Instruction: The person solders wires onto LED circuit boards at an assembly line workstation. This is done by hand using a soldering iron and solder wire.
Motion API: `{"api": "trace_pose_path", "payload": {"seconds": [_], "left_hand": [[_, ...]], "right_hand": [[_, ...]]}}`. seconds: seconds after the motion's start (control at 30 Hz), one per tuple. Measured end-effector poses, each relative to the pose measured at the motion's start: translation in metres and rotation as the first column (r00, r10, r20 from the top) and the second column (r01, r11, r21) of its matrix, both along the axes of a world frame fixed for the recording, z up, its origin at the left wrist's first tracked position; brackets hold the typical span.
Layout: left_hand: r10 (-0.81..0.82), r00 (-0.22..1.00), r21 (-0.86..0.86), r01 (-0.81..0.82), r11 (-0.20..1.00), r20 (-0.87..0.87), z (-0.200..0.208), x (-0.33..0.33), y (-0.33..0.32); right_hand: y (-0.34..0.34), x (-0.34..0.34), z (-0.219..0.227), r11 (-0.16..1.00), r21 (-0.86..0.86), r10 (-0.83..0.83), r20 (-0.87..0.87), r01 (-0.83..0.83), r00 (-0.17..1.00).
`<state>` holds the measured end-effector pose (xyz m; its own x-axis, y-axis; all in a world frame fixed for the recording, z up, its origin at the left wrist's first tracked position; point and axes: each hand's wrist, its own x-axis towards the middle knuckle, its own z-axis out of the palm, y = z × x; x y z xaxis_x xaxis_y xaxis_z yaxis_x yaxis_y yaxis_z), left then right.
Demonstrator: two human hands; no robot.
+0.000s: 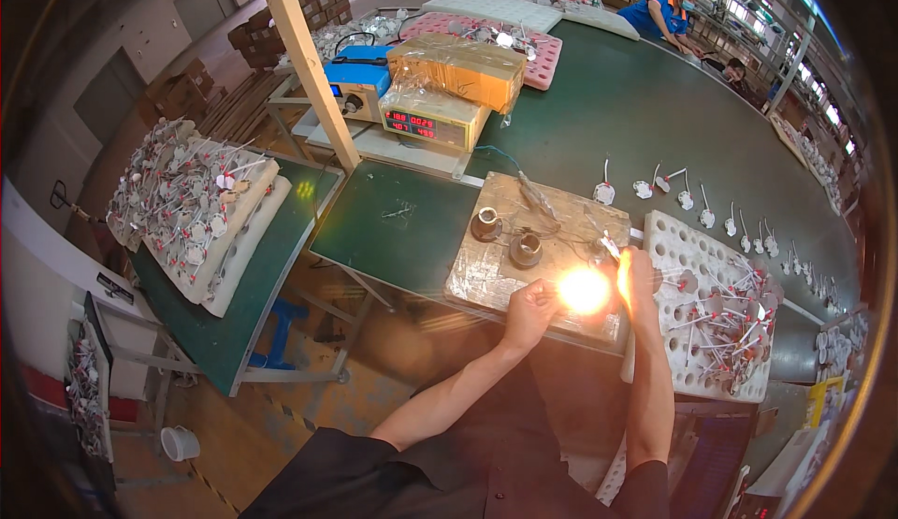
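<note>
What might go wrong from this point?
The glaring light between the left hand and the right hand may dazzle, hiding fine details. Either hand could touch something hot, though heat itself doesn't show. The wired parts heaped on the white holed tray, close beside the right hand, might get knocked.

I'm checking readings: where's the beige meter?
Head view, upper centre: the beige boxy meter sits under the brown cardboard box, right of the blue-topped instrument.
</note>
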<state>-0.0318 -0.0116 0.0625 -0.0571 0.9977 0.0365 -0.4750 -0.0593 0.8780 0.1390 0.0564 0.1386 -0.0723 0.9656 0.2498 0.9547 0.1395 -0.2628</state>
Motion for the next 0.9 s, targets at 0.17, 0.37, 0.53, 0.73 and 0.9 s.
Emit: {"api": "trace_pose_path", "payload": {"seconds": [0.17,0.37,0.53,0.73,0.9], "left_hand": [[-0.097,0.993,-0.03,0.096,0.995,-0.063,0.003,0.005,0.003],[-0.1,0.989,0.017,0.102,0.995,-0.107,0.027,-0.008,0.021],[0.031,0.978,0.161,0.003,0.987,-0.208,0.081,-0.002,0.1],[0.219,0.809,0.415,0.034,0.909,-0.546,0.089,0.029,0.138],[-0.124,0.611,0.32,0.564,0.761,-0.782,0.046,0.061,0.055]], "right_hand": [[0.01,0.023,-0.028,0.996,-0.059,-0.071,-0.035,0.069,0.997],[-0.01,0.035,-0.033,0.991,-0.031,-0.117,-0.675,0.13,0.728],[-0.044,0.056,-0.036,0.979,-0.042,-0.118,-0.913,0.198,0.39],[-0.058,0.074,-0.03,0.974,-0.148,-0.155,-0.987,0.172,0.029],[-0.053,0.085,-0.038,0.991,-0.097,-0.078,-0.975,0.087,-0.209]]}}
